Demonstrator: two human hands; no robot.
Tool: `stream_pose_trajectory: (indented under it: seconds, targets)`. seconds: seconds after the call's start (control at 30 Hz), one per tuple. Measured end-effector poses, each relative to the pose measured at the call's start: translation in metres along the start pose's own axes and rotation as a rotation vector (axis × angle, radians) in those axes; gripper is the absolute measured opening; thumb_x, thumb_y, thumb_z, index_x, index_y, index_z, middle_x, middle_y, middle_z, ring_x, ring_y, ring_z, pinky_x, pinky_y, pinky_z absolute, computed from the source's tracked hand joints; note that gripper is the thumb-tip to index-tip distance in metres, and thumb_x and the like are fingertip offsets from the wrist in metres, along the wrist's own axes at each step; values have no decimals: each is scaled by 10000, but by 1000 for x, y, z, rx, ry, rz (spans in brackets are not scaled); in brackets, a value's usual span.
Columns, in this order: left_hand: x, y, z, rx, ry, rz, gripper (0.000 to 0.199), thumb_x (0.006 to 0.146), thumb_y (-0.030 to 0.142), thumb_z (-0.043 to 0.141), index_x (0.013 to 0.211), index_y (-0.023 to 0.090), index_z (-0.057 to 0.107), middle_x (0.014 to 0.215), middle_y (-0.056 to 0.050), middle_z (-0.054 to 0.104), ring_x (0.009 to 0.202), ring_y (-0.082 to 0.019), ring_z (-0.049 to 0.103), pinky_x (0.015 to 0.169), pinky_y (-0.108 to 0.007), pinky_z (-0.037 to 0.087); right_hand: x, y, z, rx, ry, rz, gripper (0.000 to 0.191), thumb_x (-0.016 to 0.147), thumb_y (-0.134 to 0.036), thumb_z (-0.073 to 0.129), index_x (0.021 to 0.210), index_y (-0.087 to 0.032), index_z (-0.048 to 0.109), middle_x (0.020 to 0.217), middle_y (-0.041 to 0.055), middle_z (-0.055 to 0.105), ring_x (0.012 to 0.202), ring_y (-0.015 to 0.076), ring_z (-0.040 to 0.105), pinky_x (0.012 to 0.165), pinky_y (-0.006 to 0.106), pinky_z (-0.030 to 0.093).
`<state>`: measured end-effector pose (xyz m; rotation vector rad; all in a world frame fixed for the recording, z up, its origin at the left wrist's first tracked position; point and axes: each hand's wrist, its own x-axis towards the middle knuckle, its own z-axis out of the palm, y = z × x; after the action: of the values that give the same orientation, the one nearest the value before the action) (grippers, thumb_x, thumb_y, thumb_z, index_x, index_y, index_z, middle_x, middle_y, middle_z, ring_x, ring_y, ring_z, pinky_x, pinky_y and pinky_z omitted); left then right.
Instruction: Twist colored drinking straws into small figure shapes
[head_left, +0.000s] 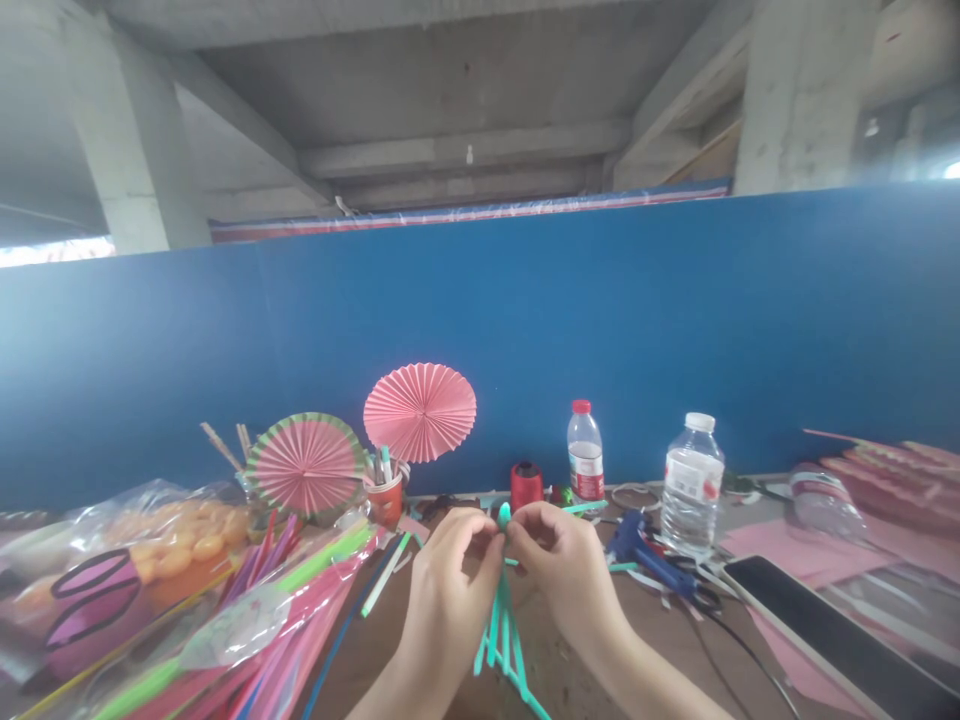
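Note:
Both hands meet in front of me above the brown table, at the top of a bundle of teal strips (pixel 504 630). My left hand (pixel 457 565) pinches the bundle's upper end from the left, thumb against fingers. From the other side, my right hand (pixel 562 560) pinches at the same spot. A small teal tip sticks up between the fingertips, and the strips fan out downward below them. Whether the strips are pipe cleaners or straws I cannot tell. Exactly what each fingertip presses is partly hidden.
Plastic packs of coloured strips (pixel 300 600) lie left. Behind stand pleated paper fans (pixel 420 412), an orange cup of pens (pixel 385 500), a red spool (pixel 526 487) and two bottles, including a water bottle (pixel 693 490). Right are a blue glue gun (pixel 652 560) and a phone (pixel 832 635).

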<state>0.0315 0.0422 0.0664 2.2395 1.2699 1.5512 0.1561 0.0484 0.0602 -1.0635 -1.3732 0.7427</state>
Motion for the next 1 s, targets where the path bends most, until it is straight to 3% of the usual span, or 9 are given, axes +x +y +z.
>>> stream_pose_trajectory:
  seconds: [0.27,0.47,0.8,1.0]
  targets:
    - [1,0,0,72,30,38,89,771,155,464,733,183,540,776,-21,573,745,-150,549,680,-248,429,-5,-6,0,-102,22,-39,118,712,-243,536,627,-175,581,584,6,582,540,145,526,498,231,399]
    - [1,1,0,113,46,38,103,733,107,464,667,182,485,690,0,524,657,-131,513,604,-222,402,-6,-9,4,-177,43,-30,110,689,-224,534,591,-181,556,566,-4,588,523,137,533,500,222,399]
    - [-3,3,0,160,-46,-57,81,762,140,443,715,192,483,663,16,521,616,-128,496,582,-227,384,-5,-4,6,-121,21,-77,92,681,-180,473,589,-186,474,550,-36,514,512,112,498,484,195,369]
    - [-3,2,0,167,-56,-40,95,755,121,425,742,200,476,683,12,529,621,-133,503,577,-228,383,-4,-4,6,-90,-10,-90,95,664,-163,448,572,-186,445,527,-43,454,500,103,436,463,190,334]
